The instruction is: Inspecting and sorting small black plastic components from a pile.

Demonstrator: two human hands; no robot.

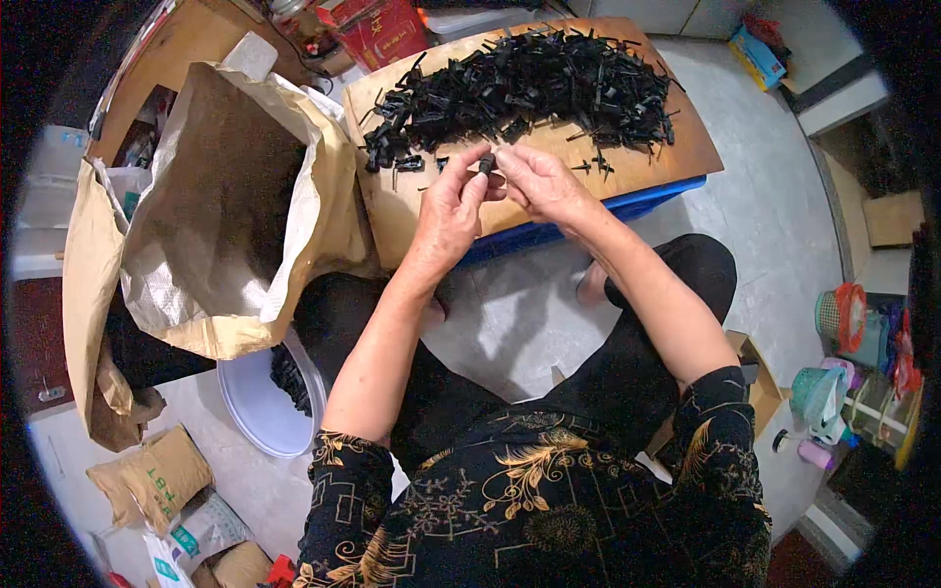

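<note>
My left hand (454,204) pinches a small black plastic part (486,164) between thumb and fingertips, just over the near edge of the wooden board. Close against it, my right hand (538,183) has its thumb and fingers pressed together at the part's upper end. Whether the right fingers hold a second piece is hidden. Beyond both hands lies a wide heap of black plastic parts (520,83), many with thin sticks pointing out. A few loose black pieces (410,165) lie apart from the heap, on the left of the wooden board (387,220).
Left of the board stands a large open paper sack (211,338) with a pale lining. Below it, a white tub (245,416) holds black pieces. Full brown bags (157,478) lie at lower left. A red box (372,34) stands behind; an open cardboard box (767,392) sits at right.
</note>
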